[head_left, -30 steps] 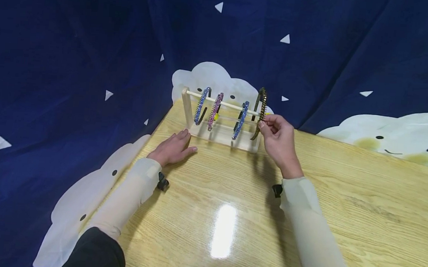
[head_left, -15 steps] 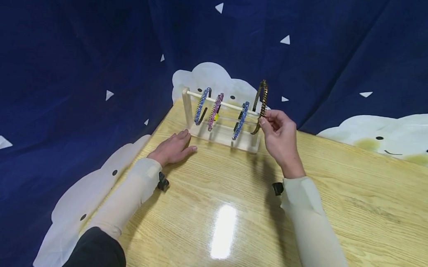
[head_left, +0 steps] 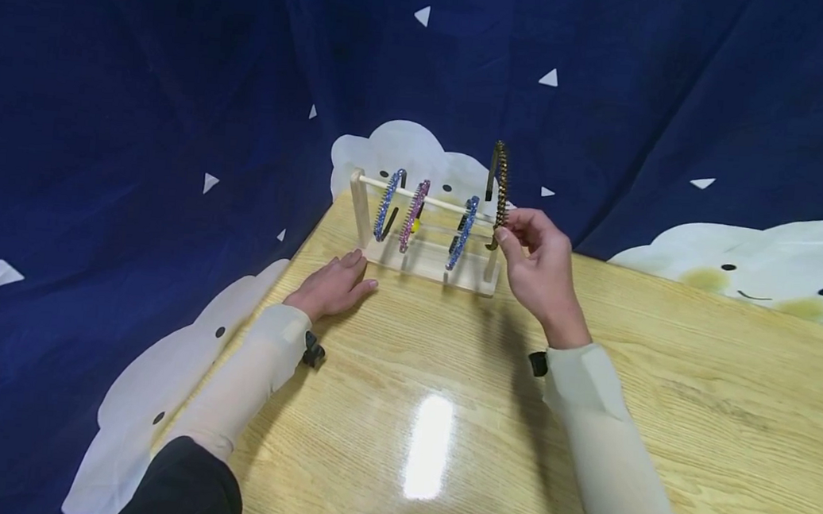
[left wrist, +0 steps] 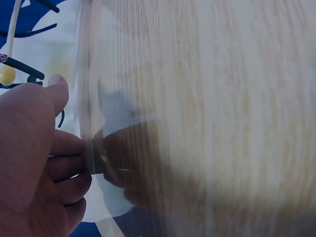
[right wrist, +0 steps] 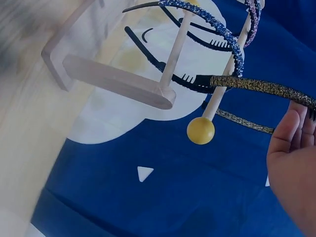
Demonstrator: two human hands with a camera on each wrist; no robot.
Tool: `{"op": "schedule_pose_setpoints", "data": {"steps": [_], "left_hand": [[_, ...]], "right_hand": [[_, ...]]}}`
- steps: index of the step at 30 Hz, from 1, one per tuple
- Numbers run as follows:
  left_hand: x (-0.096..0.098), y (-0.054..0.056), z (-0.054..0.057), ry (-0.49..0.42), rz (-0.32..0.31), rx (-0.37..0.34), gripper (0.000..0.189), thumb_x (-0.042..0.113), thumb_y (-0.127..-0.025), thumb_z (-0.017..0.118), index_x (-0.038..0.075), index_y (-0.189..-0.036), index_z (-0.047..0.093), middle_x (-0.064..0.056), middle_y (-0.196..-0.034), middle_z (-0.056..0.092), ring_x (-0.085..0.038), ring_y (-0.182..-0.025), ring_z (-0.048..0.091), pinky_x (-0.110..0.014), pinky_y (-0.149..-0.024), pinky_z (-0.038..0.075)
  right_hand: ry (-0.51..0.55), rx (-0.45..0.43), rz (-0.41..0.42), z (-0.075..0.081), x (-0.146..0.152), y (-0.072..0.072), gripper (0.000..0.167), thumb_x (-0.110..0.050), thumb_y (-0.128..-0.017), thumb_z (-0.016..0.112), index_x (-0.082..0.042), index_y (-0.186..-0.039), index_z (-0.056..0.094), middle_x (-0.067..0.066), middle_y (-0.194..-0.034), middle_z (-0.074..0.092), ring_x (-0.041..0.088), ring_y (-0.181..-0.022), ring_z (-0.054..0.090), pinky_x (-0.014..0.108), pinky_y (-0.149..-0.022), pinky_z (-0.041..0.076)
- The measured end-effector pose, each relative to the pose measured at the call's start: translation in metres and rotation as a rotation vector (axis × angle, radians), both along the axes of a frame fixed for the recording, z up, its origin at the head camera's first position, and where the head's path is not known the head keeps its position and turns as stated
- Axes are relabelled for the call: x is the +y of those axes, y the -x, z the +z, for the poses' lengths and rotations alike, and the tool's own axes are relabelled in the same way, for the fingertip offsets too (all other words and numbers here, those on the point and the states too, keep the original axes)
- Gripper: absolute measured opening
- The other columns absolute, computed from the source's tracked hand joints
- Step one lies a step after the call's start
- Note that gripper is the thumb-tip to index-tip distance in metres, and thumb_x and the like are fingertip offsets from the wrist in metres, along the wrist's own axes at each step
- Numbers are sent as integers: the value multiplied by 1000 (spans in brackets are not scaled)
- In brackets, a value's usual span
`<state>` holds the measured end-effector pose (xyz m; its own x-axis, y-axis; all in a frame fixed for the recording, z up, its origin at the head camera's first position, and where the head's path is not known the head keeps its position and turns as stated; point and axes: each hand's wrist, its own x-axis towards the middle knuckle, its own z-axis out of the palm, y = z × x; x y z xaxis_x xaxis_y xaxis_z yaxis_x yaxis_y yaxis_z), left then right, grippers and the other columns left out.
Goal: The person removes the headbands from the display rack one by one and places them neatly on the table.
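Observation:
My right hand (head_left: 543, 270) pinches a black-and-gold hair headband (head_left: 502, 184) between thumb and fingers at the stand's right end. The headband's arch rises above the upper rod (right wrist: 215, 101), and one of its ends overlaps that rod in the right wrist view. Two blue glittery headbands (head_left: 464, 233) and a pink one (head_left: 414, 216) hang on the wooden stand (head_left: 425, 262). My left hand (head_left: 329, 285) lies palm down on the table, fingertips right at the stand's front left corner. In the left wrist view the thumb (left wrist: 59, 94) sticks out apart from the fingers.
The stand's rods end in yellow balls (right wrist: 201, 131). A pale wood-grain table (head_left: 658, 418) spreads in front and to the right. Dark blue cloth with white triangles and clouds (head_left: 748, 265) hangs behind and along the left.
My right hand has raised the black-and-gold headband, which stands higher over the rod and slightly farther left than before. The left hand has stayed in place.

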<state>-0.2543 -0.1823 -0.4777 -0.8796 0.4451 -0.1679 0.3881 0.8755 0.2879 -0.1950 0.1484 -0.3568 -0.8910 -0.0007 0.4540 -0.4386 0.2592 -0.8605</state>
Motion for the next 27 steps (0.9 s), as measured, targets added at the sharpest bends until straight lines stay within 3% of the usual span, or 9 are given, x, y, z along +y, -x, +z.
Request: {"op": "schedule_pose_setpoints", "data": {"steps": [3, 9, 15, 23, 27], "left_hand": [[0, 0, -1, -3, -4, 2, 71, 47, -108, 37, -5, -155, 29, -24, -162, 20, -33, -150, 21, -47, -121, 18], [-1, 1, -2, -1, -11, 16, 70, 47, -108, 38, -6, -154, 31, -25, -161, 22, -34, -149, 22, -49, -121, 20], [-2, 0, -1, 9, -8, 1, 71, 48, -108, 37, -5, -155, 29, -24, -162, 20, -33, -150, 21, -48, -121, 19], [-2, 2, -1, 14, -8, -8, 71, 48, -108, 35, -4, -156, 28, -24, -163, 19, -32, -150, 19, -47, -122, 17], [-3, 3, 0, 14, -12, -3, 71, 49, -108, 36, -4, -156, 28, -24, -163, 19, -33, -150, 19, -47, -122, 18]], "right_hand": [[-69, 50, 8, 1, -1, -4, 14, 0, -99, 61, 7, -111, 62, 17, -97, 67, 20, -86, 59, 27, -77, 48], [-221, 234, 33, 5, -3, -10, 8, 1, -96, 67, 2, -104, 66, 11, -91, 65, 16, -82, 59, 25, -67, 45], [-386, 444, 111, 6, -8, -17, 12, 6, -91, 70, 5, -102, 64, 14, -95, 65, 22, -84, 61, 33, -75, 51], [-578, 559, 244, 3, -15, -30, 14, 8, -91, 68, 5, -104, 63, 13, -100, 65, 29, -94, 61, 41, -88, 50], [-685, 593, 294, -2, -17, -38, 17, 7, -91, 67, 4, -106, 62, 12, -102, 64, 29, -94, 61, 43, -88, 52]]}}
